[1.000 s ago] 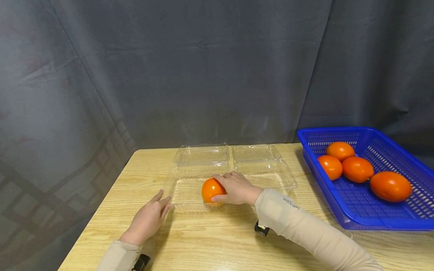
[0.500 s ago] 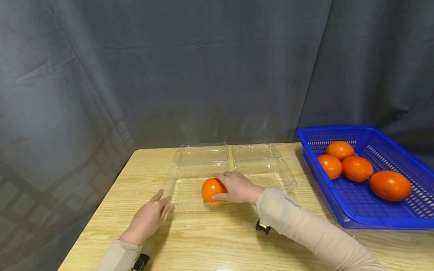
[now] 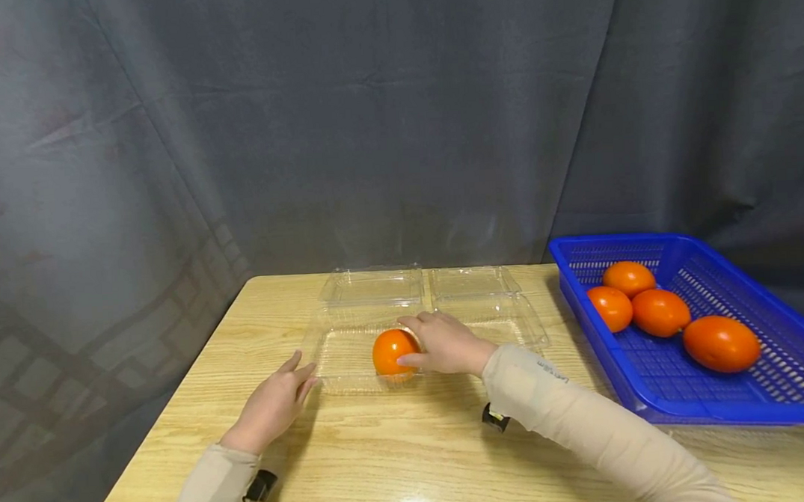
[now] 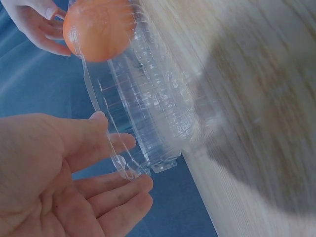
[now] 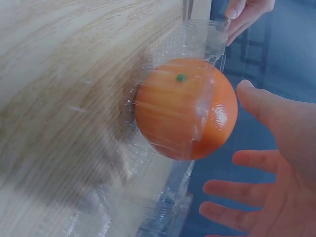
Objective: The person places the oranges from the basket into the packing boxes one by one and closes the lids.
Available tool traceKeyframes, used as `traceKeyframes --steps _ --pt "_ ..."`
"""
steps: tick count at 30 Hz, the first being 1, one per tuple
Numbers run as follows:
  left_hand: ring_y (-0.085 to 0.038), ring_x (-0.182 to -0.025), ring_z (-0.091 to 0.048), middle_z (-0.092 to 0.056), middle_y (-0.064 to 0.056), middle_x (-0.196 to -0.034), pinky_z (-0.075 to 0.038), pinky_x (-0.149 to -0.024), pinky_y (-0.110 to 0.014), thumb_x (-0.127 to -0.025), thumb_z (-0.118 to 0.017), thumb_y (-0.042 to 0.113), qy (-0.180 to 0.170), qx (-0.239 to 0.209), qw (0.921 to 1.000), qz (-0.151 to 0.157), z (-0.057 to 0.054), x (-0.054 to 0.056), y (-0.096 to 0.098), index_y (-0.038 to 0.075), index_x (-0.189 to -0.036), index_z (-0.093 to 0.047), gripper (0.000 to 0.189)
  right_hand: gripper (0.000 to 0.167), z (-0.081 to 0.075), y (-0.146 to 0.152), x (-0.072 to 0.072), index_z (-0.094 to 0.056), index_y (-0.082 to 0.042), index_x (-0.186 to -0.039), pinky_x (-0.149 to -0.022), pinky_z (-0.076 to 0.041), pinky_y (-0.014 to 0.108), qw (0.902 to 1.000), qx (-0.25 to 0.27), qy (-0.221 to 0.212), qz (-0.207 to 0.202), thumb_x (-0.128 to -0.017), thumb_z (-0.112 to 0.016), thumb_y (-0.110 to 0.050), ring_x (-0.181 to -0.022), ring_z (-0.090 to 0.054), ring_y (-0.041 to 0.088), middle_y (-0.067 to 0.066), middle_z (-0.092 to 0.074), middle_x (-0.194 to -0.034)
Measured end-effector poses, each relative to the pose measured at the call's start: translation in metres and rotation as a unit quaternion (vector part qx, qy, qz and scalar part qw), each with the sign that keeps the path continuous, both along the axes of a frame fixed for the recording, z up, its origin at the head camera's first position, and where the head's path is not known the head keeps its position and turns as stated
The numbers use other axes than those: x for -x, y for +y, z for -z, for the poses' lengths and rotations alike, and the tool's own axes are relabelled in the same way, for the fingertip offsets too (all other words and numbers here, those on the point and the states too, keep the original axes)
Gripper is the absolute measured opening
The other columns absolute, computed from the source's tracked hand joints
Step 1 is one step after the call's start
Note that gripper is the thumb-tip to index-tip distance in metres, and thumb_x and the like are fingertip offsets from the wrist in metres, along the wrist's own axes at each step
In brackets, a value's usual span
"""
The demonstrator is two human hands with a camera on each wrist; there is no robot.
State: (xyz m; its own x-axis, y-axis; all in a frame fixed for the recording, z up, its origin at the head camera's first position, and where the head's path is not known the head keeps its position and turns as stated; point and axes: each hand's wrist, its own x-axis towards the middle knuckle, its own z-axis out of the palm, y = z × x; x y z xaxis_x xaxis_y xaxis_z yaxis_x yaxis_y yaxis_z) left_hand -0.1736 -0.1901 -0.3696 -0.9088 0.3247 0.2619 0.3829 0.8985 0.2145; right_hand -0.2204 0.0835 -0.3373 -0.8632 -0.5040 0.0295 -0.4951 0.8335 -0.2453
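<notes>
A shiny orange [image 3: 394, 352] with a small green stem mark sits in the near clear plastic clamshell container [image 3: 342, 358], toward its right end. At the container's left front corner, my left hand [image 3: 274, 406] pinches the rim between thumb and index finger. In the left wrist view the thumb [image 4: 98, 116] lies on one side of that thin edge. Just right of the fruit is my right hand [image 3: 449, 344], its fingers spread and relaxed. The right wrist view shows a gap between the orange [image 5: 182, 108] and these fingers [image 5: 237, 192].
A second clear container [image 3: 493, 329] stands right beside the first; both lids lean back, raised behind them. On the right, a blue perforated basket [image 3: 623, 376] holds several more oranges [image 3: 661, 313]. A dark curtain [image 3: 397, 131] hangs behind the wooden table [image 3: 377, 447].
My right hand has loosened from the orange and shifted slightly right, its fingers opening. The orange stays in the container. My left hand keeps its place at the corner.
</notes>
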Motion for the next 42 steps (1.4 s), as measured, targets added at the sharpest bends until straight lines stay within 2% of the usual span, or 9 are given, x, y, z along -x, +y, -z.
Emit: traceKeyframes --steps 3,6,13,18,27,38,42 --pt "-0.039 -0.085 -0.067 -0.052 -0.034 -0.126 -0.045 -0.055 -0.026 -0.090 -0.060 0.012 -0.002 0.000 1.0000 0.000 0.000 0.000 0.000 -0.005 -0.114 -0.064 0.029 0.072 -0.004 0.002 -0.002 -0.042 -0.010 -0.140 -0.111 -0.033 0.049 1.0000 -0.007 0.003 0.000 -0.083 -0.064 -0.049 -0.123 -0.051 0.032 0.016 -0.053 -0.134" --pt "-0.039 -0.087 -0.067 -0.051 -0.034 -0.127 -0.045 -0.055 -0.026 -0.090 -0.060 0.012 -0.007 0.001 1.0000 -0.002 -0.001 0.000 -0.001 -0.005 -0.115 -0.064 0.030 0.074 -0.007 0.004 -0.003 -0.041 -0.010 -0.141 -0.110 -0.034 0.049 0.9999 -0.013 0.001 0.004 -0.083 -0.064 -0.050 -0.124 -0.050 0.034 0.017 -0.052 -0.135" --pt "-0.041 -0.096 -0.065 -0.051 -0.034 -0.128 -0.052 -0.061 -0.033 -0.091 -0.059 0.012 -0.007 0.002 1.0000 -0.004 0.000 0.000 -0.001 -0.005 -0.115 -0.064 0.029 0.075 -0.017 0.013 -0.005 -0.039 -0.010 -0.142 -0.112 -0.029 0.052 0.9998 -0.019 0.003 0.007 -0.083 -0.064 -0.049 -0.129 -0.044 0.039 0.020 -0.047 -0.139" --pt "-0.042 -0.098 -0.064 -0.051 -0.034 -0.128 -0.054 -0.065 -0.037 -0.091 -0.058 0.012 -0.009 0.001 1.0000 -0.004 0.000 0.000 -0.001 -0.004 -0.115 -0.064 0.029 0.073 -0.022 0.021 -0.006 -0.039 -0.010 -0.142 -0.112 -0.030 0.053 0.9996 -0.025 0.013 0.005 -0.084 -0.064 -0.047 -0.130 -0.042 0.040 0.023 -0.045 -0.140" --pt "-0.042 -0.099 -0.064 -0.051 -0.034 -0.128 -0.056 -0.070 -0.041 -0.091 -0.058 0.012 -0.009 -0.003 1.0000 -0.002 0.000 0.000 -0.001 -0.005 -0.115 -0.064 0.029 0.073 -0.033 0.036 -0.010 -0.041 -0.007 -0.140 -0.107 -0.036 0.053 0.9988 -0.032 0.036 0.010 -0.084 -0.064 -0.048 -0.124 -0.048 0.039 0.020 -0.050 -0.136" --pt "-0.040 -0.096 -0.065 -0.050 -0.035 -0.129 -0.051 -0.060 -0.031 -0.091 -0.058 0.012 -0.015 0.000 0.9999 0.002 0.000 -0.001 -0.001 -0.004 -0.116 -0.063 0.030 0.071 -0.044 0.058 -0.010 -0.044 -0.006 -0.138 -0.103 -0.039 0.055 0.9960 -0.046 0.073 0.021 -0.084 -0.064 -0.047 -0.121 -0.050 0.041 0.023 -0.052 -0.133" --pt "-0.041 -0.098 -0.064 -0.051 -0.034 -0.128 -0.053 -0.063 -0.034 -0.091 -0.058 0.012 -0.009 -0.002 1.0000 0.000 0.000 -0.001 -0.001 -0.004 -0.115 -0.064 0.029 0.068 -0.046 0.066 -0.009 -0.045 -0.005 -0.137 -0.104 -0.037 0.056 0.9955 -0.045 0.079 0.025 -0.085 -0.064 -0.045 -0.121 -0.050 0.041 0.023 -0.053 -0.131"
